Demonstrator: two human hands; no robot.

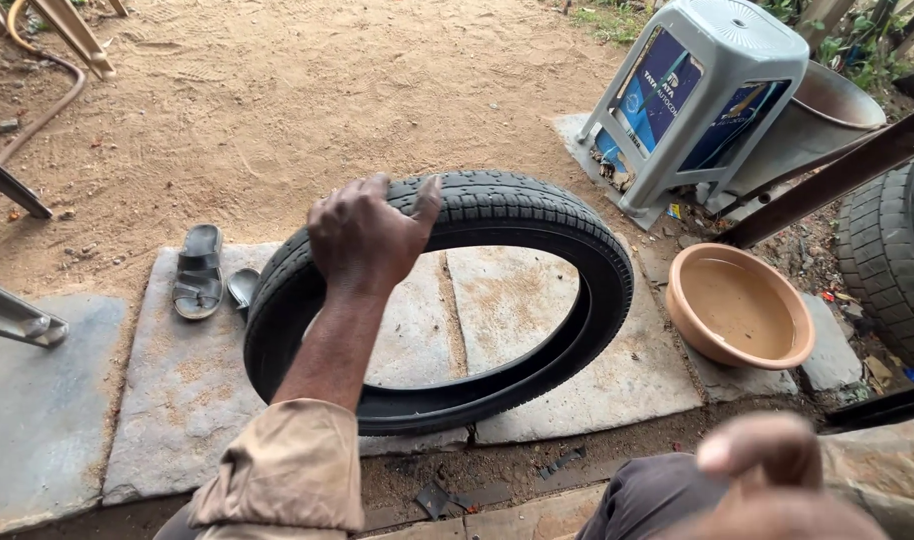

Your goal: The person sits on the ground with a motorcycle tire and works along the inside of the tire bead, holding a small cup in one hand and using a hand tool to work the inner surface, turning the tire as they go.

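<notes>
— Where's the tyre (537, 235) from where you stand?

— Upright on the stone slabs (192, 385), resting on its tread, a black narrow one. Through its opening you see the slabs behind.

— Who's holding it?

— The person's left hand (365, 235) sits on top of it, palm down on the tread, fingers (427, 200) spread a little and curled over the rubber. The sleeve (287, 470) is tan, pushed up the forearm.

— And the right hand?

— The right hand (767, 470) is low at the near edge, close to the camera and blurred. It touches nothing I can make out, and I cannot tell how its fingers are set.

— What else is around?

— A tan plastic basin (742, 305) just to the right of the tyre, on the slabs. Behind it a grey plastic stool (712, 60), tilted, with a metal tub (827, 110) leaning beside it. A dark sandal (199, 272) lies left of the tyre, with a second one partly hidden behind the rubber. A bigger tyre (892, 255) stands at the far right edge. Beyond all that, sandy ground (277, 90).
</notes>
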